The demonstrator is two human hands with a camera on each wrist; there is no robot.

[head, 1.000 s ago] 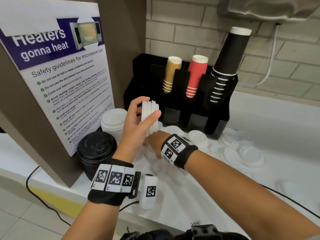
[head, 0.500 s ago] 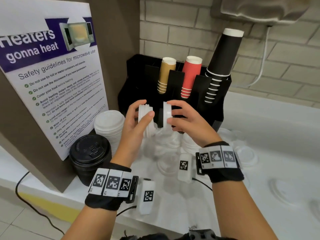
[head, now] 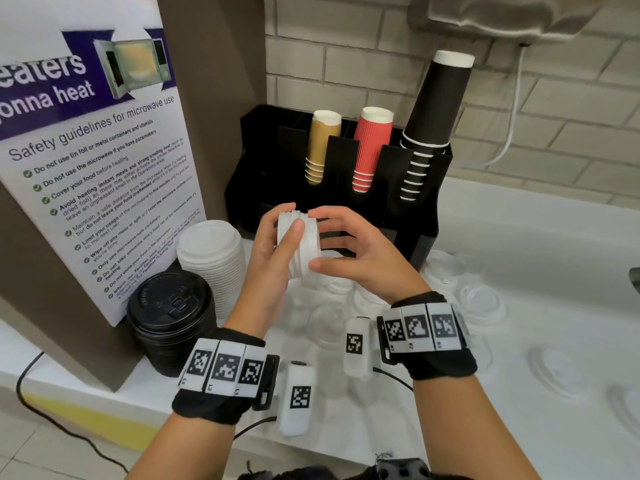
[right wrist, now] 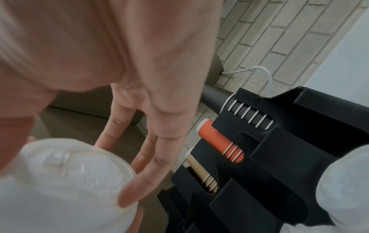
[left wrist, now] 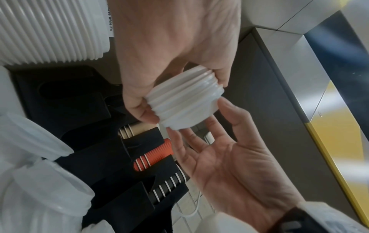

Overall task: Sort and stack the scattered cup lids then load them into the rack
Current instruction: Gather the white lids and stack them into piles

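A short stack of white cup lids is held on its side above the counter, in front of the black rack. My left hand grips the stack, thumb across the near rim and fingers behind it. My right hand meets the stack's right end with straight fingers, index on top and thumb below. In the left wrist view the stack sits in my left hand and my right hand is spread open against its end. The right wrist view shows the end lid under my right hand.
A tall white lid stack and a black lid stack stand left of my hands, beside the poster board. Clear lids lie scattered on the white counter to the right. Tan, red and black cups fill the rack's slots.
My right hand lifted a lid from the counter, brought it leftward and set it against the end of the stack in my left hand. The gap between the two has closed.
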